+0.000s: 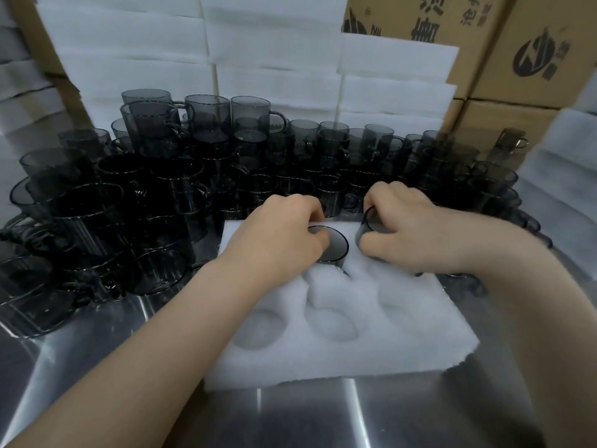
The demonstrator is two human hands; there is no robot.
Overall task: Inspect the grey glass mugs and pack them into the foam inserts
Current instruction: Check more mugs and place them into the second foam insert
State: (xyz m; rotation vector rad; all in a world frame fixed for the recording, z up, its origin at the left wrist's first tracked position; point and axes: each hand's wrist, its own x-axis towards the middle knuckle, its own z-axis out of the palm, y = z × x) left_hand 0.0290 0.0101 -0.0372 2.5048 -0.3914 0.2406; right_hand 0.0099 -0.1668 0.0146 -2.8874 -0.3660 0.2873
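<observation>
Foam insert on table, mugs behind and left.

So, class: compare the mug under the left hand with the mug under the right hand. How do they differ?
The left-hand mug stands upright in the foam insert, its round rim open to view; the right-hand mug looks tilted, its rim facing left. The left hand leaves its mug mostly visible; the right hand hides most of its mug. Both are grey glass.
</observation>
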